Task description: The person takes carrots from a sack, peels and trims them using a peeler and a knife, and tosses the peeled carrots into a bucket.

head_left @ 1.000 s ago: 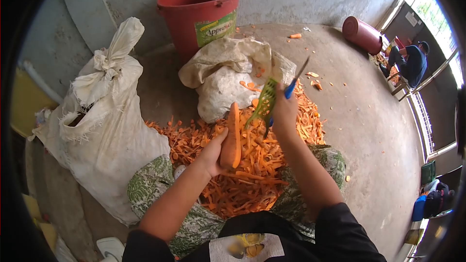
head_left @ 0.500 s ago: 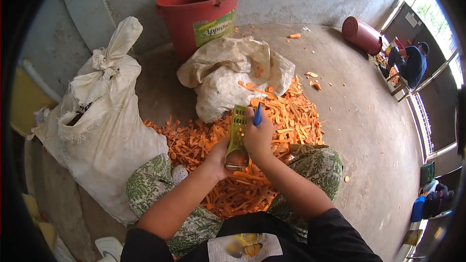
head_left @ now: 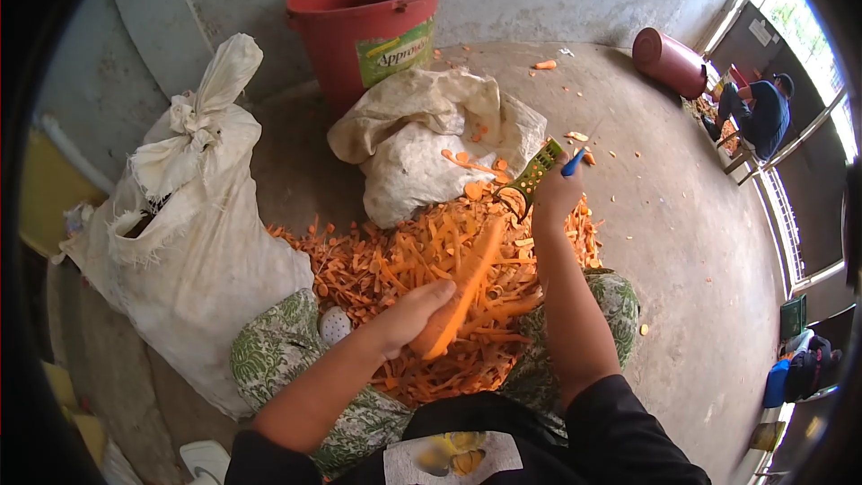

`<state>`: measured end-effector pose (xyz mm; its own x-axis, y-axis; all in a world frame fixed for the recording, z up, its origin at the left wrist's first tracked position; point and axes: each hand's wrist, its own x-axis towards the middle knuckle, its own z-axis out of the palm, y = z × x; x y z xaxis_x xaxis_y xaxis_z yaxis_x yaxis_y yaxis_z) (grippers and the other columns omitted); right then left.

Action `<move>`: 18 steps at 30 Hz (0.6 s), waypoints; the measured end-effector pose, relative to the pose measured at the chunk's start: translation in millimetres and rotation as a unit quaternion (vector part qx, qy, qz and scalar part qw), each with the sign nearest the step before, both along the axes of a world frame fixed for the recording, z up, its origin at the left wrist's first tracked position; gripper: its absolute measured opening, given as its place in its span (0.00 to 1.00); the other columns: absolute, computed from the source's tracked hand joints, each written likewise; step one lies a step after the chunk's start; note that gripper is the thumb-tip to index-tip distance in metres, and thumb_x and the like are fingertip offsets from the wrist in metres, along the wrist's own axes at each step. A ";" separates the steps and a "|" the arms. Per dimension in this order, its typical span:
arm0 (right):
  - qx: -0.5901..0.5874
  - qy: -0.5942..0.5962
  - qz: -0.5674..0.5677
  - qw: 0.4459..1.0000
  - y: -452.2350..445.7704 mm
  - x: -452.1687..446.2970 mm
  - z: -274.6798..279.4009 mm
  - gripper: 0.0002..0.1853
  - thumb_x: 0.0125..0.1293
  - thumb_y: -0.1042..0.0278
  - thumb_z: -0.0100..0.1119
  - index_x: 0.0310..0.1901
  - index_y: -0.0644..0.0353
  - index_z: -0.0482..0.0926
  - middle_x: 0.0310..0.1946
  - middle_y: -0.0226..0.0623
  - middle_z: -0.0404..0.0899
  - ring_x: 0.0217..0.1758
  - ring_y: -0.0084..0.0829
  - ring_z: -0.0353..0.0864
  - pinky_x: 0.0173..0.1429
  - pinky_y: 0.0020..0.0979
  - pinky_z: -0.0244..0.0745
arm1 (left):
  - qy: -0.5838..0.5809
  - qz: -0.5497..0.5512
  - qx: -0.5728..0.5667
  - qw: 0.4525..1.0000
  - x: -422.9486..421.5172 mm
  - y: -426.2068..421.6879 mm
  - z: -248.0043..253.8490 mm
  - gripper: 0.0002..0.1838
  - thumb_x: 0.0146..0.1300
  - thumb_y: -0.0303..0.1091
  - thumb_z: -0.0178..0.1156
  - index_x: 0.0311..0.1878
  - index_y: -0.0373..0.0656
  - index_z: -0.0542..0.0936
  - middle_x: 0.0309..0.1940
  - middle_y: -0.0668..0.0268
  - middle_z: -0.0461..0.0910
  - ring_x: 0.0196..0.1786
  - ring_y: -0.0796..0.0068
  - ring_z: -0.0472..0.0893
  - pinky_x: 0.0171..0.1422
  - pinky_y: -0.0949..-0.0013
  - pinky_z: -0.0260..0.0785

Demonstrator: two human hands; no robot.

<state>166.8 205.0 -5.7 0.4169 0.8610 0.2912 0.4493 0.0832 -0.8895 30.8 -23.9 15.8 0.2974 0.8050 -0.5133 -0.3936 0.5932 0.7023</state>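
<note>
In the head view my left hand (head_left: pixel 415 316) is closed around the lower part of a large peeled carrot (head_left: pixel 469 280), which points up and away from me. To its right, my right hand (head_left: pixel 558 193) grips a green peeler (head_left: pixel 540 167) with a holed handle, its blade end pointing down toward the pile. A slim blue-handled tool (head_left: pixel 574 163) is in the same hand; its thin tip is hard to make out. Carrot peelings (head_left: pixel 364 265) lie heaped under both hands, between my legs.
A crumpled white sack (head_left: pixel 404 162) lies beyond the peelings, before a red bucket (head_left: pixel 323 36). A tied full sack (head_left: pixel 202 251) stands at left. At far right a person (head_left: pixel 768 117) sits by a tipped red barrel (head_left: pixel 669 65). Carrot scraps dot the concrete floor.
My hands have moved apart. The right hand went up and right with the peeler and the blue tool. The carrot in my left hand now shows fully, tilted up over the pile.
</note>
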 end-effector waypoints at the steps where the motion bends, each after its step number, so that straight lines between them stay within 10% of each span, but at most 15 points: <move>1: 0.000 0.000 -0.001 1.000 -5.3 -1.2 5.9 0.15 0.65 0.60 0.47 0.30 0.64 0.72 0.18 0.41 0.72 0.20 0.38 0.70 0.27 0.37 0.63 | -0.002 0.022 -0.022 1.000 -4.1 1.5 -5.1 0.21 0.68 0.49 0.39 0.48 0.40 0.66 0.33 0.61 0.74 0.31 0.72 0.77 0.29 0.67 0.75; 6: -0.054 0.185 0.220 0.956 -74.4 -34.5 27.0 0.17 0.67 0.56 0.45 0.35 0.64 0.75 0.20 0.30 0.72 0.22 0.20 0.67 0.28 0.25 0.63 | -0.057 0.147 -0.096 0.983 -12.3 20.8 -18.6 0.22 0.67 0.52 0.39 0.46 0.41 0.68 0.31 0.62 0.75 0.30 0.69 0.78 0.27 0.65 0.74; 18: -0.040 0.056 0.308 0.949 -128.1 -59.9 16.0 0.14 0.64 0.61 0.51 0.27 0.64 0.68 0.13 0.42 0.64 0.15 0.35 0.58 0.23 0.34 0.60 | -0.185 0.256 -0.088 0.945 -2.5 27.8 -20.6 0.17 0.68 0.45 0.38 0.45 0.45 0.71 0.34 0.67 0.76 0.32 0.74 0.78 0.32 0.68 0.73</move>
<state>106.9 76.8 10.4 -0.1490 0.9689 0.1977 0.2387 0.2292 -0.9436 28.2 3.9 -4.8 0.0784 0.8035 -0.5901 -0.8595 0.3543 0.3684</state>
